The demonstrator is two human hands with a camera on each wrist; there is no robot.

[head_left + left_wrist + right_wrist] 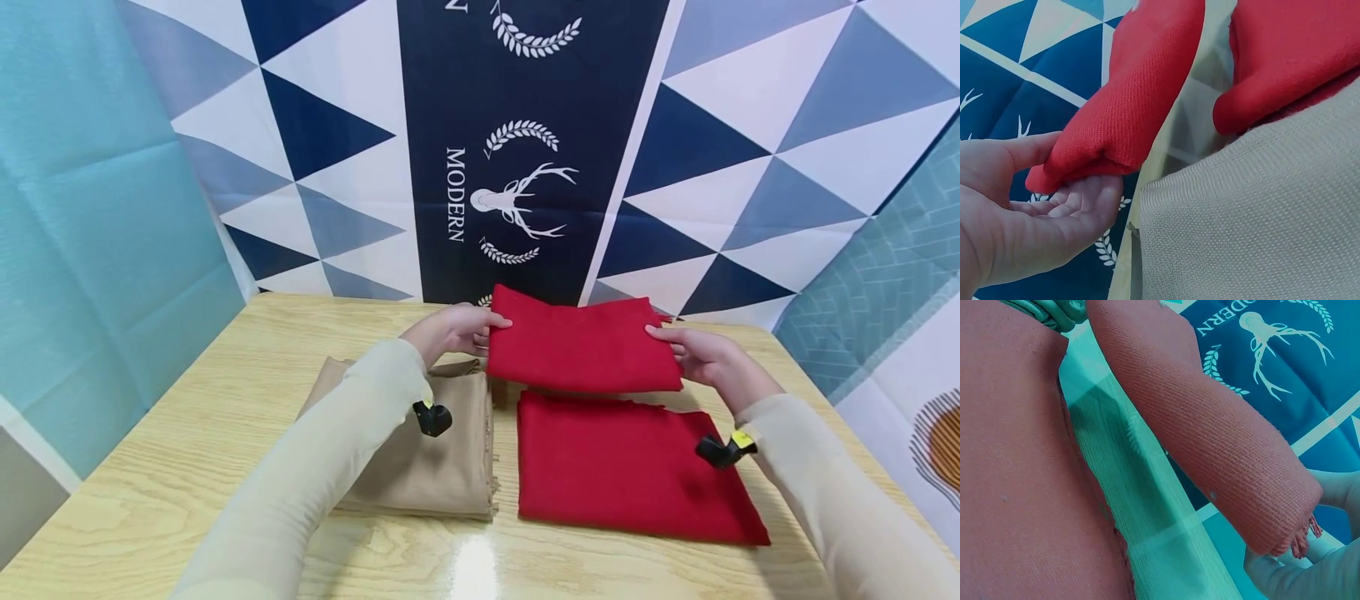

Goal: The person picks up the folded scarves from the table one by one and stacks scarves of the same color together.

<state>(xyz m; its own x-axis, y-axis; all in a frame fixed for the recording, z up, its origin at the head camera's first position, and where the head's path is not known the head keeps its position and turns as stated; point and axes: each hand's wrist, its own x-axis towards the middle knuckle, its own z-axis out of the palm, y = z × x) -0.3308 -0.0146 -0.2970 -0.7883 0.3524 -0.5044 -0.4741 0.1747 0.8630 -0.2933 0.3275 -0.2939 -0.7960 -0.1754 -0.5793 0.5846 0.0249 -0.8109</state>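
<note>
A folded red cloth is held off the table between both hands. My left hand pinches its left end, thumb on top; the left wrist view shows that red cloth end resting on my left hand. My right hand pinches the right end, and the right wrist view shows the red cloth end gripped by my right hand. A second folded red cloth lies flat on the wooden table below it. A folded tan cloth lies left of that one.
A patterned backdrop with a deer emblem hangs right behind the table's far edge. Teal sheets close off the left and right sides. Bare table shows at the front and far left.
</note>
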